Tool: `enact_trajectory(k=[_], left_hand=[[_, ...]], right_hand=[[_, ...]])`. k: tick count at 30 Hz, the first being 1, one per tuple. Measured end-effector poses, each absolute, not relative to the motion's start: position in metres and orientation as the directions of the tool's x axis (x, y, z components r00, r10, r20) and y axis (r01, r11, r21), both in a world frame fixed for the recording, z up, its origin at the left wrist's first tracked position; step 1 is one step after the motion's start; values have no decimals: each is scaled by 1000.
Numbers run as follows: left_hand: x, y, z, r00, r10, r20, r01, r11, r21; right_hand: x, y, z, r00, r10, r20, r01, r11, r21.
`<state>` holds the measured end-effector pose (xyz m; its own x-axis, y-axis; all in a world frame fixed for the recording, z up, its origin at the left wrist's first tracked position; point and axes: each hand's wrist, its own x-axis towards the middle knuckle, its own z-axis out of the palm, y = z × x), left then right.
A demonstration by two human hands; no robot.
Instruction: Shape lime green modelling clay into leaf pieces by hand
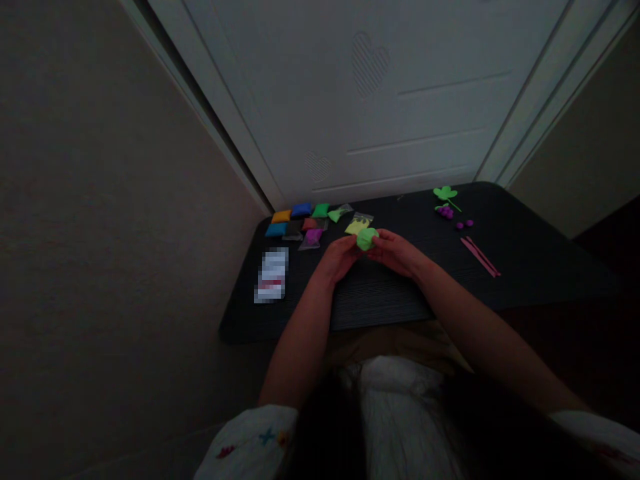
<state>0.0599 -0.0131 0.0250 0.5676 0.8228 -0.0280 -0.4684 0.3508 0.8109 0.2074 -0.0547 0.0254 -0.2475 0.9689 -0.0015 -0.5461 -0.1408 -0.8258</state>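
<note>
Over the table (380, 297), a light-green piece (367, 239) sits between the left grip (342, 257) and the right grip (399, 252), each pinching its edge. Just beyond, a clear packet (367, 217) holds yellow material (357, 227); farther left, another bag (307, 246) contains a purple lump (314, 236).

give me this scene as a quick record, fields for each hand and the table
left hand: fingers on light green piece
right hand: fingers on the same piece, other side
table, left part: coloured packets, pixelated item
just beyond hands: yellow packet
table, right part: green lobed piece, purple cluster, two purple balls, pink sticks
</note>
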Motion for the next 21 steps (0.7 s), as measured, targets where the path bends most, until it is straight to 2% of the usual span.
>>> enact_trajectory(k=[9,17,21], left_hand=[[61,-12,23,564,826,-11,-448,316,836],[61,-13,25,612,788,-69,-456,423,783],[62,-13,25,592,806,-18,-477,369,798]], right_hand=[[207,-55,26,-242,970,-6,-519,-135,-844],[207,-56,27,-266,964,-7,-535,-154,-831],[207,-56,26,-272,962,-14,-521,-160,-839]])
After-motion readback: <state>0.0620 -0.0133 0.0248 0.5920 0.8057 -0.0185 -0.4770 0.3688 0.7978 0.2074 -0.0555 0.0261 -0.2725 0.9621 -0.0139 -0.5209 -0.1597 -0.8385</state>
